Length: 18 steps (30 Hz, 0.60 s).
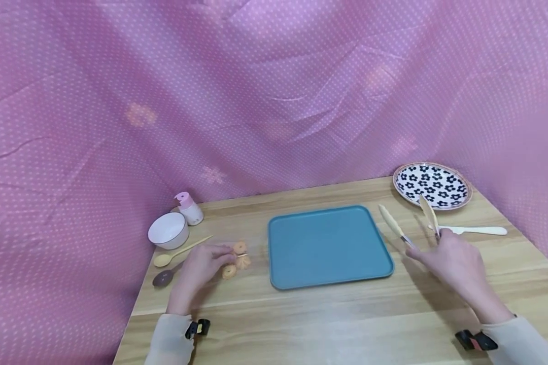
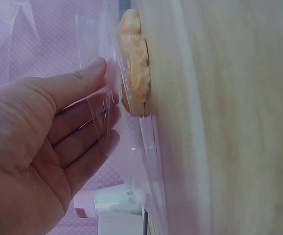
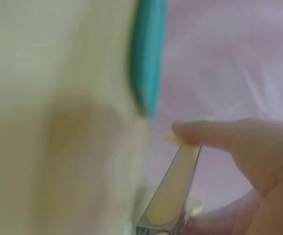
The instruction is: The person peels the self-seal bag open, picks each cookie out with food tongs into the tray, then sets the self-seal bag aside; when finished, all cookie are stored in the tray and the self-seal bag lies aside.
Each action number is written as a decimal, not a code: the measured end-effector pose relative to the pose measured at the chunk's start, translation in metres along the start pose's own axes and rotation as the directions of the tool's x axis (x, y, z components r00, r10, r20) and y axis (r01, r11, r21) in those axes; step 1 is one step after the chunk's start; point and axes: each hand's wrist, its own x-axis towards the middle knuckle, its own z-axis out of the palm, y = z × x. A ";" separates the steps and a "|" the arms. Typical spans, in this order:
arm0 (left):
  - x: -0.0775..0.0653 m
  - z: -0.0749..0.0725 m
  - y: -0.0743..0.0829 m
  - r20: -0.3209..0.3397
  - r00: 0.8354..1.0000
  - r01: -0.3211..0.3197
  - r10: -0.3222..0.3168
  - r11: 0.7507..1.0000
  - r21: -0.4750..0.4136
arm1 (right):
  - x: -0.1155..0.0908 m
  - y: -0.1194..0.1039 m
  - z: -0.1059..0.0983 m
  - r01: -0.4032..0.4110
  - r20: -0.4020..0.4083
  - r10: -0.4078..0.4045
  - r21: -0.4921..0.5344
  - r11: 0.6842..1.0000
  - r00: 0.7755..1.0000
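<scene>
My left hand (image 1: 201,266) is at the table's left side, pinching the loose edge of a clear plastic bag (image 2: 93,36) between thumb and fingers. Several ring-shaped and ridged cookies (image 2: 137,68) lie in a low group behind the film, just past the fingertips. On the right, my right hand (image 1: 456,263) grips a pair of tongs (image 1: 392,223) by its metal arms. The tongs' two cream tips are spread apart and point away toward the back of the table. In the right wrist view the thumb presses one arm, while the other fingers are partly cut off.
A blue tray (image 1: 329,248) lies between the hands. Behind the tongs stands a flower-patterned plate (image 1: 431,186), with a white knife (image 1: 481,230) in front. At left are a white bowl (image 1: 168,230), a pump bottle (image 1: 191,210), a yellow spoon (image 1: 163,260) and a dark spoon (image 1: 163,277).
</scene>
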 end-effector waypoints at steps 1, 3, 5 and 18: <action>0.000 0.000 0.000 0.001 1.000 0.001 -0.001 1.000 -0.005 | 0.001 -0.005 -0.003 0.021 -0.009 -0.021 0.007 1.000 1.000; 0.000 -0.001 0.001 -0.001 1.000 -0.004 0.004 1.000 -0.010 | 0.004 -0.020 -0.008 0.073 -0.036 -0.073 0.016 0.997 0.997; 0.000 -0.002 0.001 -0.004 1.000 0.002 -0.003 1.000 -0.020 | 0.007 -0.038 -0.011 0.144 -0.039 -0.143 0.032 0.989 0.989; -0.001 -0.004 -0.003 0.050 0.998 0.045 -0.041 0.994 -0.099 | 0.036 -0.142 0.027 0.665 0.040 -0.667 0.062 0.744 0.744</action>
